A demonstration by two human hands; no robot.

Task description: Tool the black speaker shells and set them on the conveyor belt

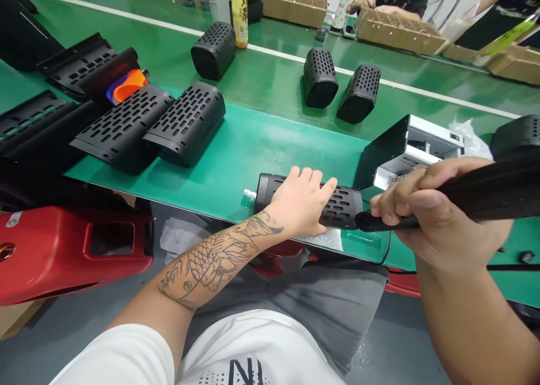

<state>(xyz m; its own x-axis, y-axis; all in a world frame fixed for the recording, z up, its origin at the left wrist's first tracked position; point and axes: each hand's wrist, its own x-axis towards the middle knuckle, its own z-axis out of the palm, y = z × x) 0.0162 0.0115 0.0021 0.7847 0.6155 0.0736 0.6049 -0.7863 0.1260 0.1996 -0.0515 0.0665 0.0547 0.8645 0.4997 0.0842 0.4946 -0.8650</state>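
Observation:
A black slotted housing (346,204) lies on its side at the near edge of the green mat (270,131). My left hand (301,202) is laid over its top, fingers bent round it and gripping. In my right hand (447,210) is a black electric screwdriver (502,188), held nearly level with my fingers closed round its front part. Its narrow front end meets the right end of the housing; the bit and any screw there are hidden. Just beyond my right hand stands a black-and-white screw feeder (415,148).
Slotted housings (185,123) stand left on the mat, near open shells (80,64) and an orange-and-purple object (129,85). More housings (320,78) stand farther back, with a yellow bottle (239,13). Co-workers' hands (367,5) are by cardboard boxes (396,30). A red stool (76,250) is lower left.

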